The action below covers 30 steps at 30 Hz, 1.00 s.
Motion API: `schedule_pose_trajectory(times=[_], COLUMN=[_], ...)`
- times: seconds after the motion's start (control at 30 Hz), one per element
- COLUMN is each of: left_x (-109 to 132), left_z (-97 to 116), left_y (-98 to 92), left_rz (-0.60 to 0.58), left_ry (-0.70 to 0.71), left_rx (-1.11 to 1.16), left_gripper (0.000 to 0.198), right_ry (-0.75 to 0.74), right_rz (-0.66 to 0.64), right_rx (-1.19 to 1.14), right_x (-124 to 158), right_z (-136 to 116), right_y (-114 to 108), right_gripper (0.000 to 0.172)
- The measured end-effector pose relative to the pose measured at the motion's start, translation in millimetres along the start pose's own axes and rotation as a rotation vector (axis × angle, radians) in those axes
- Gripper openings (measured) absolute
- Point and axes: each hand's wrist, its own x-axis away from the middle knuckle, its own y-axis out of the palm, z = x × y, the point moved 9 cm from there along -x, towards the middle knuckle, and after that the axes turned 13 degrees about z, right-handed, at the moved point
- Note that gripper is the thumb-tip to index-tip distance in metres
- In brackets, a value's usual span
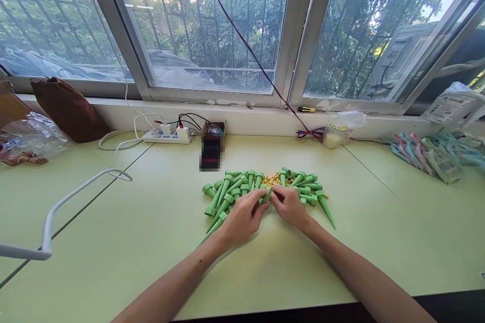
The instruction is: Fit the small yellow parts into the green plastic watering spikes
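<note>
My left hand (247, 212) is closed round a green plastic watering spike (268, 195), its pointed end up between my two hands. Fingers pinched, my right hand (291, 206) meets the spike near its tip; whatever it may hold is hidden. A heap of green watering spikes (226, 193) with ribbed caps lies to the left, just beyond my left hand. More spikes (308, 185) lie on the right, and one spike (326, 210) points towards me. Small yellow pieces (271, 180) form a pile between the two heaps, too small to make out singly.
The pale green table (151, 232) runs along a windowsill. A power strip (166, 135), a small box (215, 128) and a clear jar (335, 135) stand at the back. A bent white metal arm (48, 227) crosses the left side. Pastel plastic items (428, 154) lie far right.
</note>
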Motion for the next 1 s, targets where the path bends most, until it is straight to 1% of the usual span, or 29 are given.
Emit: schedule_pose_trajectory(times=[0.07, 0.1, 0.23, 0.27, 0.33, 0.43, 0.53, 0.73, 0.83, 1.0], left_x=[-3, -5, -6, -5, -4, -5, -6, -6, -7, -8], left_z=[-8, -13, -30, -33, -35, -32, -30, -30, -26, -16], left_y=[-3.3, -5.0, -5.4, -4.2, -2.9, -2.8, -2.5, -3.0, -4.3, -7.9], left_rz=[0.041, 0.06, 0.091, 0.089, 0.081, 0.066, 0.044, 0.012, 0.007, 0.019], left_ry=[-0.099, -0.157, -0.426, -0.48, -0.536, -0.52, -0.477, -0.402, -0.345, -0.216], left_rx=[0.03, 0.068, 0.358, 0.42, 0.482, 0.48, 0.457, 0.352, 0.29, 0.14], left_gripper=[0.006, 0.007, 0.023, 0.027, 0.033, 0.035, 0.031, 0.027, 0.023, 0.012], right_ry=[-0.021, -0.034, -0.111, -0.128, -0.153, -0.183, -0.2, -0.216, -0.191, -0.113], right_rz=[-0.01, -0.016, -0.066, -0.082, -0.11, -0.133, -0.142, -0.159, -0.176, -0.197], right_rx=[0.011, 0.007, -0.023, -0.025, -0.023, -0.018, -0.004, 0.025, 0.019, 0.002], right_x=[0, 0, 1, 2, 3, 4, 5, 7, 8, 9], right_z=[-2, -3, -10, -11, -12, -12, -11, -10, -8, -4], right_y=[0, 0, 1, 2, 3, 4, 5, 8, 9, 12], right_gripper=[0.038, 0.037, 0.025, 0.023, 0.024, 0.029, 0.033, 0.039, 0.042, 0.046])
